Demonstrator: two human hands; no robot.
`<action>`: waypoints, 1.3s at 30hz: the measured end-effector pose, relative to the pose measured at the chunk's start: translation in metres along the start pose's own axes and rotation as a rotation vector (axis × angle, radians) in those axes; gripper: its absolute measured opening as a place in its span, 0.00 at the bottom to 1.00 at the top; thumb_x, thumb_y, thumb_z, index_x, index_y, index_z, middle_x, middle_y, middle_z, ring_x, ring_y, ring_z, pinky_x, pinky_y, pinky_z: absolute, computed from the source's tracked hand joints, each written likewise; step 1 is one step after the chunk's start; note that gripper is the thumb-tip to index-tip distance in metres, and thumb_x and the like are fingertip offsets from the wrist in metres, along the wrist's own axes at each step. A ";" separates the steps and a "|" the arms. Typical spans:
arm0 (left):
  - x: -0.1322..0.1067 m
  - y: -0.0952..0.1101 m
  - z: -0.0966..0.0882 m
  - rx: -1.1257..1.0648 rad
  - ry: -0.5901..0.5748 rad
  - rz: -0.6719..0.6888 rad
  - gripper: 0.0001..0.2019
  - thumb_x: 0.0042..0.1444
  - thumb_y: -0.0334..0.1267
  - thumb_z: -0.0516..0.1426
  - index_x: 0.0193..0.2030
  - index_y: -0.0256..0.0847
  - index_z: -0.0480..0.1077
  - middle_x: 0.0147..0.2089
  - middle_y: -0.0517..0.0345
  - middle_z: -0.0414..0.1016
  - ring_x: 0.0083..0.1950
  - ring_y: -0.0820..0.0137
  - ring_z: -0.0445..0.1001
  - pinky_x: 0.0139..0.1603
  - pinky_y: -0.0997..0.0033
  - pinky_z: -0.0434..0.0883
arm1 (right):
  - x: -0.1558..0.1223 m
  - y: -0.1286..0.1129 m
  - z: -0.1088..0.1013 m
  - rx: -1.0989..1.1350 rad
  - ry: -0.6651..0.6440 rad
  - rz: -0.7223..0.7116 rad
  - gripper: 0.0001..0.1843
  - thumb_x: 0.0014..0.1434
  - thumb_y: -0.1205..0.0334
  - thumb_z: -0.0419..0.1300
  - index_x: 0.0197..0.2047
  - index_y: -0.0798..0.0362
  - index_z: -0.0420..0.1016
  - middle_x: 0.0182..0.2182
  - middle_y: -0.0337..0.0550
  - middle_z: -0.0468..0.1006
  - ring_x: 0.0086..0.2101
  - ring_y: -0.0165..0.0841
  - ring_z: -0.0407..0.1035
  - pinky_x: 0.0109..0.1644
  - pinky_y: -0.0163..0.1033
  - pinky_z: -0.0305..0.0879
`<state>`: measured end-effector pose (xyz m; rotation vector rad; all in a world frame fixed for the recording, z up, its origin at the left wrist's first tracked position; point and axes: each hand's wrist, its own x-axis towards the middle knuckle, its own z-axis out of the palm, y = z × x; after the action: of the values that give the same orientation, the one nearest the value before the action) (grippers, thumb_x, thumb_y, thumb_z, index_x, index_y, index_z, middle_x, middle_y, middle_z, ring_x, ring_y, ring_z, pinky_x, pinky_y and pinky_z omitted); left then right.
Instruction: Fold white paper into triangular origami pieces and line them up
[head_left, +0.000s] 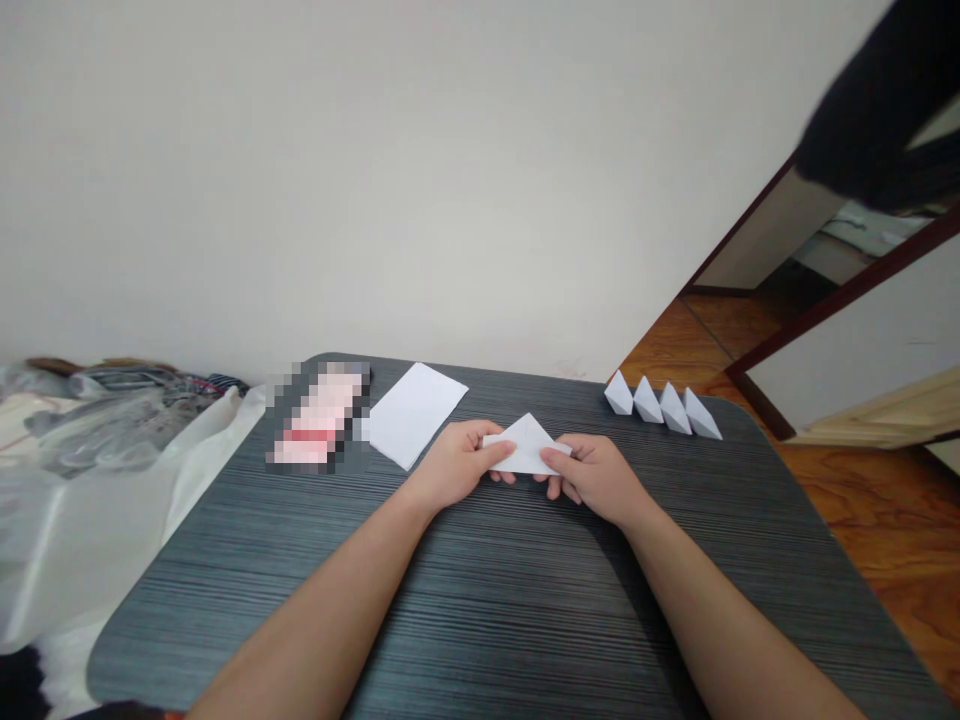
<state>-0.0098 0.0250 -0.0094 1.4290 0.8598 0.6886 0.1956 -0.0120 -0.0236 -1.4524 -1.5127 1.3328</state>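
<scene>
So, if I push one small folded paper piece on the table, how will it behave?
The folded paper piece looks thin and will likely feel very light. Its folds may give some stiffness, but a firm push could crush it. Tipping, it may knock the next piece, which stands very close.

Item: white folded paper triangle, apex pointing away, pinched at both ends by the fingers. Four folded paper wedges, upright in a row. One flat white sheet, unfolded.
</scene>
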 end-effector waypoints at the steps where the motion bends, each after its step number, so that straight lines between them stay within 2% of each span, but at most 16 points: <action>1: 0.000 0.001 0.000 -0.014 0.007 -0.002 0.11 0.56 0.41 0.54 0.35 0.34 0.71 0.25 0.55 0.75 0.26 0.73 0.70 0.29 0.75 0.65 | 0.000 0.000 0.000 0.010 0.006 0.000 0.17 0.58 0.52 0.54 0.29 0.57 0.74 0.17 0.40 0.75 0.12 0.23 0.56 0.14 0.29 0.49; 9: 0.000 0.000 -0.003 -0.033 0.014 0.015 0.12 0.57 0.41 0.53 0.35 0.33 0.72 0.25 0.55 0.75 0.25 0.75 0.69 0.28 0.77 0.65 | 0.002 0.002 0.004 0.058 0.026 0.008 0.17 0.58 0.52 0.55 0.28 0.57 0.73 0.16 0.38 0.74 0.10 0.22 0.54 0.13 0.29 0.47; 17: 0.002 -0.006 -0.005 -0.085 0.053 0.031 0.14 0.57 0.42 0.54 0.41 0.32 0.71 0.26 0.54 0.75 0.26 0.73 0.71 0.28 0.75 0.66 | 0.003 0.003 0.002 0.140 0.053 0.010 0.17 0.58 0.52 0.53 0.29 0.57 0.73 0.15 0.38 0.73 0.11 0.22 0.53 0.14 0.29 0.46; 26: 0.004 -0.013 -0.005 -0.103 0.175 0.072 0.15 0.57 0.44 0.53 0.41 0.33 0.69 0.24 0.55 0.75 0.25 0.73 0.70 0.28 0.75 0.67 | 0.003 0.003 0.002 0.116 0.098 0.026 0.20 0.58 0.49 0.52 0.30 0.56 0.74 0.14 0.38 0.71 0.11 0.23 0.52 0.15 0.30 0.44; 31: 0.004 -0.015 -0.006 -0.090 0.196 0.089 0.14 0.58 0.44 0.52 0.41 0.33 0.69 0.24 0.55 0.75 0.25 0.73 0.70 0.27 0.75 0.66 | 0.003 0.003 0.001 0.030 0.145 -0.031 0.20 0.60 0.50 0.52 0.28 0.56 0.75 0.12 0.37 0.67 0.14 0.24 0.54 0.18 0.30 0.47; 35: 0.005 -0.014 -0.005 -0.100 0.216 0.068 0.17 0.57 0.45 0.53 0.44 0.32 0.68 0.24 0.54 0.75 0.25 0.72 0.71 0.27 0.74 0.67 | 0.003 0.003 0.001 0.013 0.171 -0.046 0.21 0.60 0.49 0.51 0.27 0.56 0.75 0.12 0.37 0.67 0.14 0.25 0.55 0.19 0.31 0.49; 39: 0.006 -0.015 -0.005 -0.088 0.286 0.069 0.19 0.56 0.45 0.54 0.47 0.32 0.68 0.23 0.56 0.74 0.24 0.72 0.71 0.26 0.75 0.66 | 0.003 0.004 0.000 0.010 0.169 -0.055 0.21 0.61 0.49 0.51 0.28 0.56 0.75 0.12 0.37 0.67 0.14 0.26 0.56 0.19 0.31 0.49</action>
<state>-0.0123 0.0316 -0.0251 1.3048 0.9910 0.9885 0.1959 -0.0101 -0.0280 -1.4676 -1.4239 1.1536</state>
